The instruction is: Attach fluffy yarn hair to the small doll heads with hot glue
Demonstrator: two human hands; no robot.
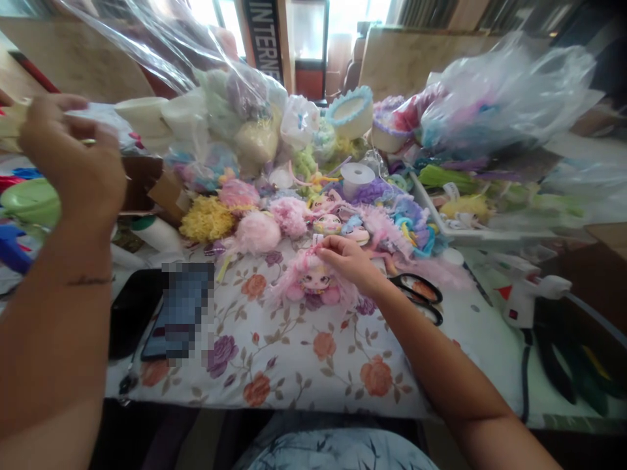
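Doll, one, pink-haired: rests on the cloth directly below the right hand, thumb and forefinger pinching the top of its hair. Left hand, raised well apart from the doll: fingers curled, whether around something I cannot tell. Hazards, as I judge them: strands tearing loose, should the pinch pull hard; hair tangling in the fluffy pile just beyond the fingertips; scissors, black-handled, right of the pinching fingers, nudged by a sweeping forearm. Surface: floral cloth, white with orange and purple blooms, nearer the wearer than those fingers; phone to their left; glue gun farther right, corded, heat unknown. Room, beyond the fingertips: clear plastic bags, a dark lettered sign, bright windows.
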